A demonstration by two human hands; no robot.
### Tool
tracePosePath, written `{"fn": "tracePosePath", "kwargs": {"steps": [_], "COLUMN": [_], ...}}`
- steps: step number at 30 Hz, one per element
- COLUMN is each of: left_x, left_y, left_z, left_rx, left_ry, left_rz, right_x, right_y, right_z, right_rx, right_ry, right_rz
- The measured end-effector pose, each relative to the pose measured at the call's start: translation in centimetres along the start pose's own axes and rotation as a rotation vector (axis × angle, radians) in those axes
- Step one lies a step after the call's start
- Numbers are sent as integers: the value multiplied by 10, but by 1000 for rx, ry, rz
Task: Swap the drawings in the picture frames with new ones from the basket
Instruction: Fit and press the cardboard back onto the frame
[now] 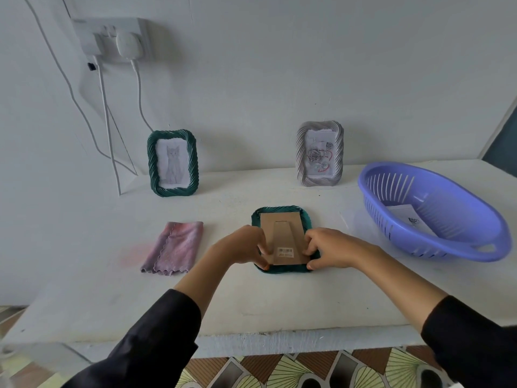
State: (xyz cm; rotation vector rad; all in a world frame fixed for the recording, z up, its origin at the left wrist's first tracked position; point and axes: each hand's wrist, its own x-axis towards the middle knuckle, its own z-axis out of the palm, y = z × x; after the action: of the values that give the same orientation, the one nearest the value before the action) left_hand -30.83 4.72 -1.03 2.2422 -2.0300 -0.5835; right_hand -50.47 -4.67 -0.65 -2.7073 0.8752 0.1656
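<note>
A dark green picture frame point(279, 211) lies face down in the middle of the white table, its brown cardboard back panel point(282, 233) with a barcode sticker facing up. My left hand point(246, 247) grips the panel's near left corner and my right hand point(330, 250) grips its near right corner. A second green frame point(173, 163) with a cat drawing stands at the back left. Upright at the back right is a grey frame point(319, 154) with a rose drawing. The purple basket point(436, 211) at the right holds a paper drawing point(405, 217).
A folded pink cloth point(174, 246) lies left of the face-down frame. A clear sheet point(351, 218) rests beside the basket. Chargers and white cables point(106, 107) hang from a wall socket at the back left. The table's front edge point(251, 340) is near me.
</note>
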Motion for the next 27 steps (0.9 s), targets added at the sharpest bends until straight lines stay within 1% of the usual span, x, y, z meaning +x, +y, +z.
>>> {"fn": "tracePosePath", "kwargs": {"steps": [7, 12, 15, 19, 27], "left_x": [3, 2, 3, 5, 7], "left_y": [3, 4, 6, 4, 1], "left_z": [2, 9, 8, 5, 1], "left_rx": [66, 146, 169, 159, 101], "left_ry": [-4, 10, 15, -25, -46], "left_rz": [-10, -5, 5, 26, 42], "right_x": [-2, -6, -5, -1, 4], "right_y": [0, -1, -2, -4, -3], "right_z": [5, 11, 12, 13, 12], "right_rx": [-14, -65, -88, -99, 1], "right_ry": [25, 52, 62, 52, 51], "right_rz": [-7, -70, -77, -78, -5]}}
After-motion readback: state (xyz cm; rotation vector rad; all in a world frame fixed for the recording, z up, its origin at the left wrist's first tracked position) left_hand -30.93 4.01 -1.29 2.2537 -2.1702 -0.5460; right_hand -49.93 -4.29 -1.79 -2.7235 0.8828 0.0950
